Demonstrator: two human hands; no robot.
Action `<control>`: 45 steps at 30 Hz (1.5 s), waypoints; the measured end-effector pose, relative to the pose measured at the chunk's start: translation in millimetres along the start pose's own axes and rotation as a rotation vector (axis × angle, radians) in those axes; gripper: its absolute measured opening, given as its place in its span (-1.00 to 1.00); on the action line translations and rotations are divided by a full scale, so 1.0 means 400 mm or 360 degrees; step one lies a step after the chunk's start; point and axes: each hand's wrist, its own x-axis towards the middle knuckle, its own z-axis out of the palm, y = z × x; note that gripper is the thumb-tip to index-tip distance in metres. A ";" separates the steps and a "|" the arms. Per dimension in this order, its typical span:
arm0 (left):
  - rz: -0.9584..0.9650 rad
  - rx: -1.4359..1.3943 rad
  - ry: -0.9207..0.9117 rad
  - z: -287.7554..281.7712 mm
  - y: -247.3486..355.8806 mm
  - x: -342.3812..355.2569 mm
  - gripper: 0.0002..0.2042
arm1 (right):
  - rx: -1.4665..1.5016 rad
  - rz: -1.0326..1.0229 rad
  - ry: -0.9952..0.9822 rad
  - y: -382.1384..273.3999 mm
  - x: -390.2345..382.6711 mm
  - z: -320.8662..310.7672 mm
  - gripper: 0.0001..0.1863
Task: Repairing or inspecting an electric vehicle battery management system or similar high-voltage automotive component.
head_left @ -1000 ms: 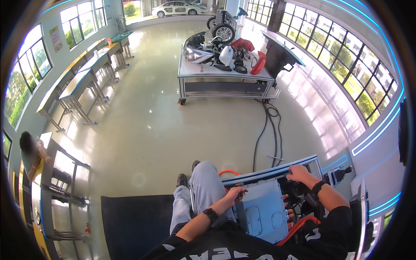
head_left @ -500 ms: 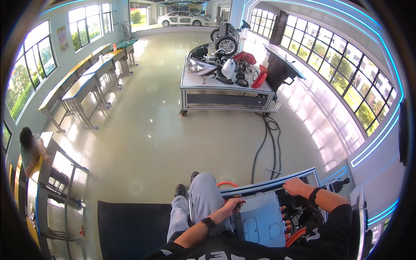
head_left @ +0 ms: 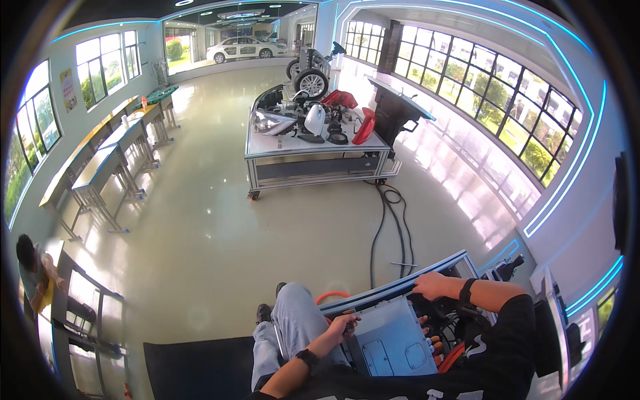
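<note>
My left hand is closed at the left edge of a silver-grey metal box with rounded panels on its top. A small dark thing shows at its fingers, too small to name. My right hand is curled down at the far rail of the metal-framed stand, beyond the box; what its fingers hold, if anything, is hidden. Between the box and my right forearm lie black cables and orange cables. An orange hose loops out by my knee.
Ahead stands a wheeled table bearing headlights, mirrors and other car parts. Black cables run over the floor from it to the stand. A dark mat lies at my left. A person sits at a desk on the far left.
The view has tilted up and turned right, so the room has shifted left and my hands appear lower. Both hands keep nearly the same places by the box and rail.
</note>
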 end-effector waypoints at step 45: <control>-0.0093 -0.0070 0.0058 -0.018 -0.014 0.050 -0.81 | -0.0148 -0.0277 -0.0130 0.049 0.018 0.028 -0.80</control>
